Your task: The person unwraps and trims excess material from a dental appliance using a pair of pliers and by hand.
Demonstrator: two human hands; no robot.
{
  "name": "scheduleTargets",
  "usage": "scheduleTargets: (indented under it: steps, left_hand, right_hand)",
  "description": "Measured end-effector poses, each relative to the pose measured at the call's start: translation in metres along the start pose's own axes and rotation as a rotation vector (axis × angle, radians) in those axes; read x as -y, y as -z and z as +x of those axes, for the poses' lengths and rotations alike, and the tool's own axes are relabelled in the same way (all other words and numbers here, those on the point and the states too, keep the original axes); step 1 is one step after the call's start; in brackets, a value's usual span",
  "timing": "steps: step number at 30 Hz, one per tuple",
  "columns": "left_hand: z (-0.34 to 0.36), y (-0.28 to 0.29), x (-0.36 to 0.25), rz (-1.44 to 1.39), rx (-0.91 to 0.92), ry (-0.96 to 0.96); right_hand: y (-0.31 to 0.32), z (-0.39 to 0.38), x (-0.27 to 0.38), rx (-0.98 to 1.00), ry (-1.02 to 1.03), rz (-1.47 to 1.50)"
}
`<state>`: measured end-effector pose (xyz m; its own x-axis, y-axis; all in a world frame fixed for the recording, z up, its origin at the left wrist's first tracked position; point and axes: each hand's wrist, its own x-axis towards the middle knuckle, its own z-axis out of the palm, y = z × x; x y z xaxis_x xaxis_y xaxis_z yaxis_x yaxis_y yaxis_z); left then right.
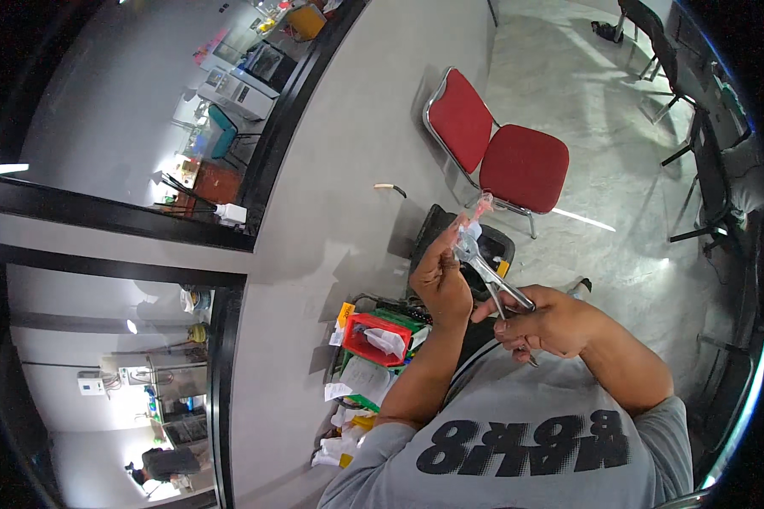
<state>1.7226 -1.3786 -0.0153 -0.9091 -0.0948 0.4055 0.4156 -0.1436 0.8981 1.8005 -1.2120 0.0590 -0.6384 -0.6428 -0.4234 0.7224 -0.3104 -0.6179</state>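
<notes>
My right hand (552, 322) grips the handles of a silver metal plier-like tool (489, 273), with its fingers wrapped round them. The tool's head points up and away, toward my left hand (441, 276). Held up at the fingertips of my left hand is a small clear-and-pink plastic piece (484, 204), its exact kind unclear. The tool's jaws are right against or just beside this piece; I cannot tell whether they bite on it. A whitish part (474, 231) shows between the fingers and the jaws.
Beyond my hands stands a red padded chair (525, 165), with a black container (433, 237) nearer. To the left, a red basket (352, 343) holding white papers sits by green crates and packets. A grey wall (314, 187) with windows runs along the left; black tables (709, 161) line the right.
</notes>
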Motion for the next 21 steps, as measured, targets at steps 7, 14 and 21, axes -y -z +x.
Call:
scheduleTargets:
  steps: [7,14,21]
  left_hand:
    - [0.006,0.005,-0.011,0.186,0.014,-0.080]
    - [0.007,0.005,-0.021,0.108,0.028,-0.038]
    - [0.017,0.018,-0.025,0.097,-0.007,0.018]
  right_hand:
    - [0.001,0.000,0.002,-0.028,-0.049,0.021]
    - [0.000,-0.009,0.016,-0.009,-0.063,0.081]
    - [0.001,-0.014,0.028,0.081,-0.034,0.052]
